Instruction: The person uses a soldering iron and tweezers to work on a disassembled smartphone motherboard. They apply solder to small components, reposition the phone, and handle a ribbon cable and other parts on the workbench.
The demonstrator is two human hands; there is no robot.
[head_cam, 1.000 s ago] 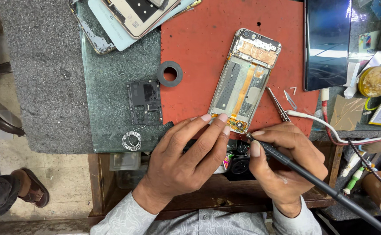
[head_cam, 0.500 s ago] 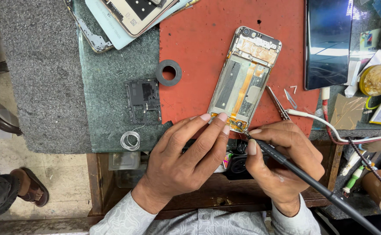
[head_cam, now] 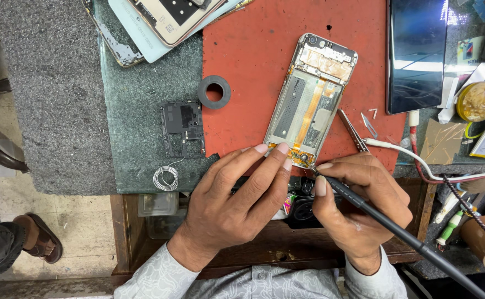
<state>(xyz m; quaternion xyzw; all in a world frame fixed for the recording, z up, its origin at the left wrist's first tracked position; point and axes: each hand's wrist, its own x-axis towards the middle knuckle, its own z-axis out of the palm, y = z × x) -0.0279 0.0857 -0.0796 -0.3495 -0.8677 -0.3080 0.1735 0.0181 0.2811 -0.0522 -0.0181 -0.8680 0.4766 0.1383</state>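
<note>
An opened phone with its back cover off lies tilted on a red mat. My left hand rests at the phone's near end, two fingertips pressing its lower edge. My right hand grips a black soldering iron like a pen. Its tip touches the small board at the bottom of the phone, next to my left fingertips. The iron's cable runs off to the lower right.
A black ring, a dark phone part and a coil of solder wire lie on the green slab. Tweezers lie right of the phone. Stacked phone parts sit at top, a dark screen at right. Another person's sandalled foot is lower left.
The hands and the iron stay almost still at the phone's lower edge; only slight shifts of the fingers and the view show.
</note>
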